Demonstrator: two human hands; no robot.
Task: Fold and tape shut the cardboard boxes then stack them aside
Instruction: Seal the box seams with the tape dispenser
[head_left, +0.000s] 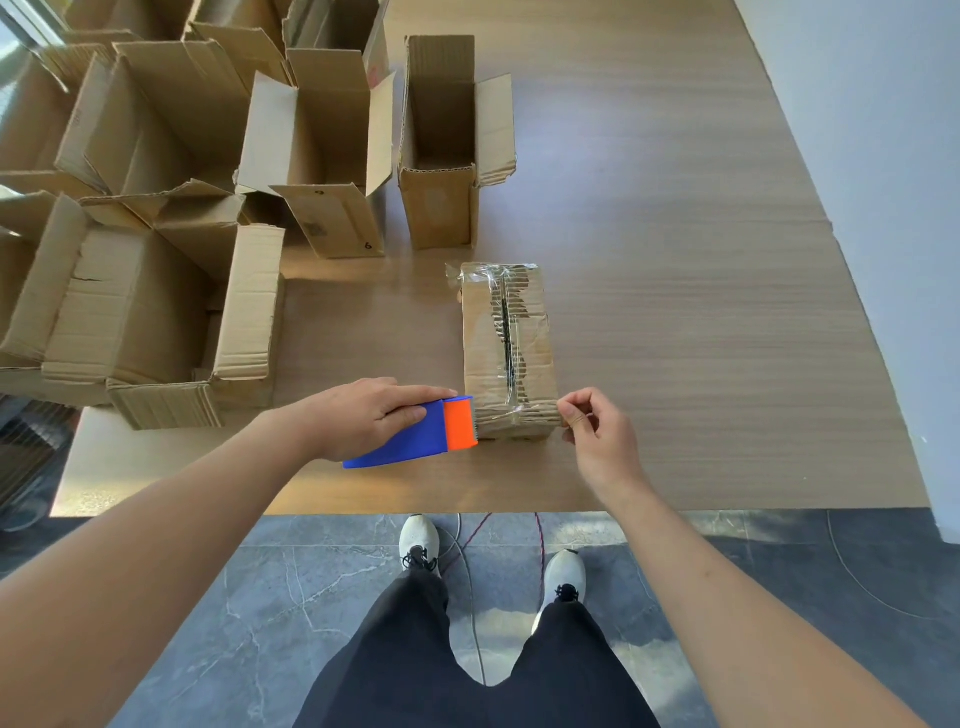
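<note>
A small closed cardboard box (506, 348) lies on the wooden table (675, 260), its top seam covered with clear tape. My left hand (363, 415) grips a blue and orange tape dispenser (415, 436) held against the box's near left corner. A strip of clear tape runs across the near end of the box to my right hand (592, 421), which pinches the tape's end at the near right corner.
Several open cardboard boxes (156, 291) crowd the table's left and back. A narrow open box (447, 140) stands just behind the taped one. A wall (893, 130) borders the table on the right. My feet stand on grey tiled floor (260, 597) with cables.
</note>
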